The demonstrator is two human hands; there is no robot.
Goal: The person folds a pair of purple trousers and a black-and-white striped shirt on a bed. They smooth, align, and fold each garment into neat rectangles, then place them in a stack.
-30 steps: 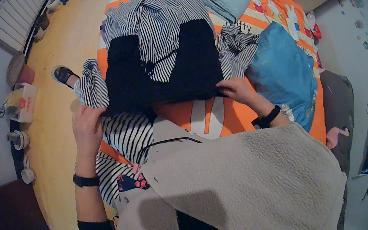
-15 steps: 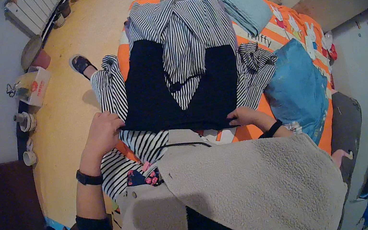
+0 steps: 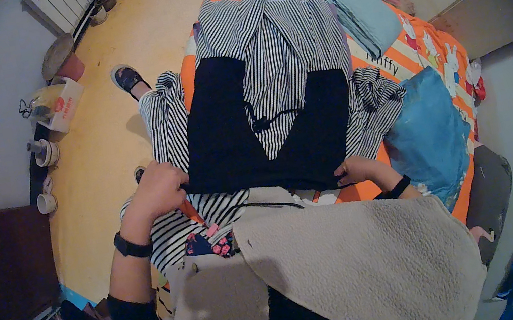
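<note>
A black-and-white striped garment [image 3: 271, 42] with a wide black lower section [image 3: 223, 142] lies spread in front of me on the bed. My left hand [image 3: 160, 187] is closed on the near left corner of the black hem. At the near right corner, my right hand [image 3: 360, 170] pinches the same hem between thumb and fingers. A dark cord with a small black lump [image 3: 262, 124] rests on the garment's middle. Striped sleeve-like cloth [image 3: 369, 100] lies bunched to the right, and more striped cloth [image 3: 166, 121] hangs along the left.
Beneath is a bed with an orange patterned cover [image 3: 410, 46]. It also carries a folded light-blue cloth [image 3: 363, 17] and a blue pillow-like bundle [image 3: 430, 124]. A dark shoe [image 3: 129, 78] shows at the left. Pots and a white box [image 3: 65, 104] line the left wall.
Both hands keep their hold on the black hem. The whole scene has shifted slightly right and down in the picture, and a second shoe now shows beyond my left hand.
</note>
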